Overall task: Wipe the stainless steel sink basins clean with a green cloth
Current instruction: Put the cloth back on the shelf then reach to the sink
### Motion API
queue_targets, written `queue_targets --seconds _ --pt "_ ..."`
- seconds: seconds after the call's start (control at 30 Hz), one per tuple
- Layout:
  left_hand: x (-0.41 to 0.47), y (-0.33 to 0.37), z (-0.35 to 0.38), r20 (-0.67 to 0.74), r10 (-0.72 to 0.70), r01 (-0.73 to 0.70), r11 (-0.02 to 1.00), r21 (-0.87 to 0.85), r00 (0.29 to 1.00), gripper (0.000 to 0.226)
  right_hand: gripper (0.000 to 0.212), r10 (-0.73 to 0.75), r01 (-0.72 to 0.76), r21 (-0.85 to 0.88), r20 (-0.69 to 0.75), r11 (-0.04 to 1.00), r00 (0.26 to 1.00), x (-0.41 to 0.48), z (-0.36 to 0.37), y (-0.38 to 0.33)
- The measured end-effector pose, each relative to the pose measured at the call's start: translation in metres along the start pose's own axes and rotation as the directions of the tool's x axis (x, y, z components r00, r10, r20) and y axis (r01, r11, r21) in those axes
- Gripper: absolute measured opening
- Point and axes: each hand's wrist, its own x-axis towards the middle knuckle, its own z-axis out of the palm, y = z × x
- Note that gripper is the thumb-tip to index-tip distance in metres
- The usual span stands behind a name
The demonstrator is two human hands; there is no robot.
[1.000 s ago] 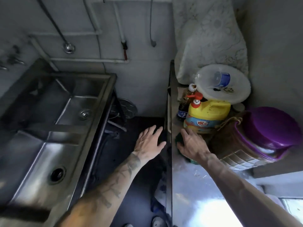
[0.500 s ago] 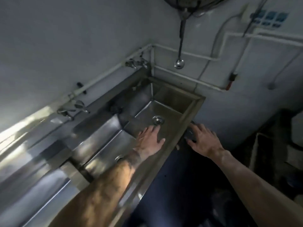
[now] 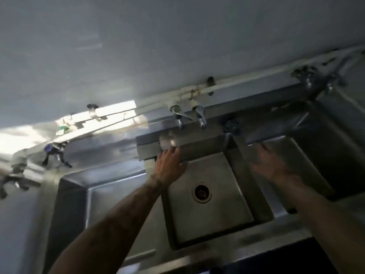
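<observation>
The steel sink has three basins. The middle basin (image 3: pixel 209 220) lies right below me, its round drain (image 3: pixel 201 192) in the floor. My left hand (image 3: pixel 169 165) reaches to that basin's back left corner, fingers spread, fingertips at the rim beside a pale lump (image 3: pixel 165 142). My right hand (image 3: pixel 270 165) is blurred, fingers apart, over the divider toward the right basin (image 3: pixel 339 159). Neither hand holds anything. No green cloth is in view.
Two taps (image 3: pixel 190 115) jut from the back ledge over the middle basin, with more taps at the far right (image 3: pixel 310 79) and at the left (image 3: pixel 55 153). A dark wad (image 3: pixel 231 126) sits on the ledge. The left basin (image 3: pixel 102 196) is shallow. White pipes run along the wall.
My view has swung from the cluttered counter to the sink and now faces the middle basin. Both hands moved from the counter to the sink; the left one now touches the back rim.
</observation>
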Motion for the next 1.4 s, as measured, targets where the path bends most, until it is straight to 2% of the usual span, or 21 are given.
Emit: queue_targets --seconds 0.1,0.33,0.43,0.57,0.67,0.83,0.93,1.07,1.13,1.23,1.4 --pt "0.012 -0.025 0.004 -0.021 -0.116 0.116 0.993 -0.013 0.993 0.057 0.067 -0.053 0.052 0.037 0.003 0.998 0.999 0.056 0.014 -0.001" --pt "0.050 -0.095 0.036 -0.021 -0.257 0.258 0.966 0.007 0.966 0.070 0.075 -0.107 0.108 -0.066 0.015 0.992 0.994 0.174 0.048 0.011" --pt "0.070 -0.121 0.051 -0.030 -0.272 0.273 0.961 0.038 0.962 0.072 0.077 -0.104 0.102 -0.074 -0.017 0.992 0.994 0.221 0.066 0.024" --pt "0.092 -0.151 0.068 -0.077 -0.250 0.257 0.962 0.097 0.965 0.088 0.080 -0.111 0.110 -0.072 -0.012 0.991 0.994 0.281 0.098 0.051" --pt "0.103 -0.162 0.079 -0.082 -0.252 0.259 0.962 0.088 0.964 0.086 0.082 -0.188 0.184 -0.097 -0.027 0.978 0.982 0.321 0.128 0.082" --pt "0.115 -0.153 0.088 -0.174 -0.297 0.323 0.935 0.144 0.939 0.063 0.061 -0.217 0.189 -0.235 -0.101 0.953 0.971 0.281 0.114 0.024" --pt "0.109 -0.146 0.090 -0.197 -0.252 0.285 0.945 0.158 0.947 0.051 0.050 -0.232 0.186 -0.294 -0.129 0.937 0.964 0.271 0.114 0.019" --pt "0.095 -0.140 0.083 -0.247 -0.146 0.184 0.973 0.140 0.958 0.029 0.046 -0.278 0.244 -0.224 -0.135 0.943 0.951 0.247 0.115 0.014" --pt "0.089 -0.129 0.071 -0.248 -0.124 0.165 0.974 0.153 0.961 0.021 0.043 -0.248 0.227 -0.171 -0.112 0.959 0.962 0.225 0.110 0.003" --pt "0.074 -0.105 0.046 -0.238 -0.102 0.134 0.984 0.121 0.966 0.018 0.042 -0.186 0.179 -0.096 -0.077 0.979 0.980 0.187 0.099 -0.012" --pt "0.050 -0.067 0.019 -0.182 -0.026 0.026 1.000 -0.003 0.983 0.017 0.048 -0.131 0.132 -0.006 -0.125 0.991 0.983 0.121 0.074 -0.034"
